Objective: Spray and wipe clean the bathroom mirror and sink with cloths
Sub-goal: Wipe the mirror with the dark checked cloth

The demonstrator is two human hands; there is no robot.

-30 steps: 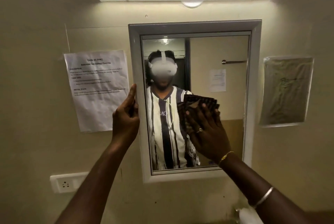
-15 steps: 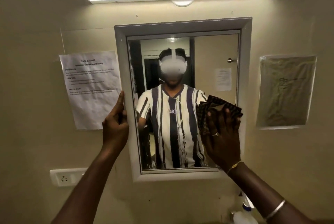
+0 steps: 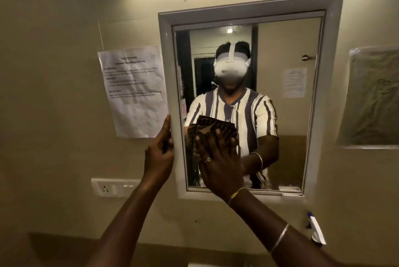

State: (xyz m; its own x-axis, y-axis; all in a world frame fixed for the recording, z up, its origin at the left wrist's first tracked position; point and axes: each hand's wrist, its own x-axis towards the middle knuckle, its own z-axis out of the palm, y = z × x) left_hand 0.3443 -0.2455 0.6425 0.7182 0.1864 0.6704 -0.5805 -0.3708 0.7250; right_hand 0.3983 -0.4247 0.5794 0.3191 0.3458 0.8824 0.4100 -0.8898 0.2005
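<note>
Mirror (image 3: 302, 115) lower band covered: your spread right hand (image 3: 220, 165) has swept cloth (image 3: 212, 127) from right edge to left; left hand (image 3: 158, 156) clamps frame (image 3: 332, 72).

The taped paper sheet (image 3: 133, 92) is headed "TASK ID 3062" — smaller lines too blurred to read.

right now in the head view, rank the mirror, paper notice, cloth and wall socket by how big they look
1. mirror
2. paper notice
3. cloth, partly hidden under the right hand
4. wall socket, close to the cloth's visible part, so the last two are unsure
</note>
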